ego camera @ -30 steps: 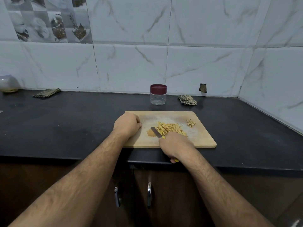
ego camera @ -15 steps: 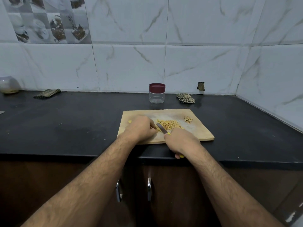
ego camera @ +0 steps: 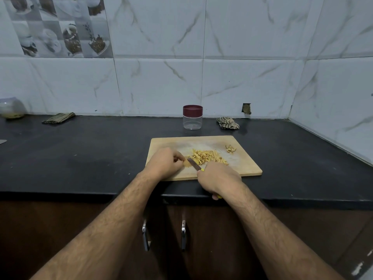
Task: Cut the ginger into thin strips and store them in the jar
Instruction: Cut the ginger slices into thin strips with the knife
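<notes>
Ginger lies in two forms on the wooden cutting board: a heap of thin yellow strips near the middle, and one small uncut piece just left of the heap. The left hand is curled, and its fingertips pinch this piece against the board, I think so that it cannot slide under the blade. The right hand is closed around the yellow handle of a small knife, whose blade points to the upper left and meets the piece beside the holding fingers (the exact contact is too small to judge). The strips are kept on the right of the blade, probably to leave the cutting place free.

A little pile of peel scraps sits apart at the far right of the board, away from the good strips. The jar stands behind the board on the black counter, its dark red lid still on and nothing visible inside. So the cutting seems almost finished, and the storing is not yet begun.
</notes>
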Action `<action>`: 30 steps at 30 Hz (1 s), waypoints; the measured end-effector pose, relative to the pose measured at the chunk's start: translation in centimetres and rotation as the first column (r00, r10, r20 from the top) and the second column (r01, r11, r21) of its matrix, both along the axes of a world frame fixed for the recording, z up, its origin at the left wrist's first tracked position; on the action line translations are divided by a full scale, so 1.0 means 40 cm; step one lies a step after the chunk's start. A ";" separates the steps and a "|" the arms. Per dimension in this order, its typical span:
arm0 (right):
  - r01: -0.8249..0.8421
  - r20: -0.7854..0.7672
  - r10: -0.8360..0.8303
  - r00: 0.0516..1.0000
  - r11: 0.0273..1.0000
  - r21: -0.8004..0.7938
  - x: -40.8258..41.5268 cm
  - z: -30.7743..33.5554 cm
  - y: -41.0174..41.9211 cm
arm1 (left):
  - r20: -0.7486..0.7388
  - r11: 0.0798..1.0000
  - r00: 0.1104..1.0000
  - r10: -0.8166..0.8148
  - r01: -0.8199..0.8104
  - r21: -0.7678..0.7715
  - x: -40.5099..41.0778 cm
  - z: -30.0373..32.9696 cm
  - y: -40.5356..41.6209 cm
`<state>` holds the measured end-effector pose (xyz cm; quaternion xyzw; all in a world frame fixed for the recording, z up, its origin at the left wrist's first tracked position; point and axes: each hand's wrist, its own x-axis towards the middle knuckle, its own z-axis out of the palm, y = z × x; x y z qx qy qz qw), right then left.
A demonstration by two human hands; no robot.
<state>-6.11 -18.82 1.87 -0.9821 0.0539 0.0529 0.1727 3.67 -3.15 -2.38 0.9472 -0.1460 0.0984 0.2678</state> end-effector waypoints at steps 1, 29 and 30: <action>0.007 -0.004 -0.007 1.000 1.000 0.000 0.000 0.001 0.000 | 0.003 1.000 1.000 0.002 -0.002 0.004 0.002 -0.001 0.002; 0.041 -0.038 -0.039 0.999 0.998 0.043 0.000 -0.011 0.014 | -0.062 0.998 0.998 0.002 -0.007 -0.070 -0.006 0.032 -0.007; 0.041 -0.035 -0.039 0.999 0.999 0.035 0.000 -0.009 0.017 | -0.067 0.997 0.998 0.003 -0.008 -0.075 -0.007 0.032 -0.009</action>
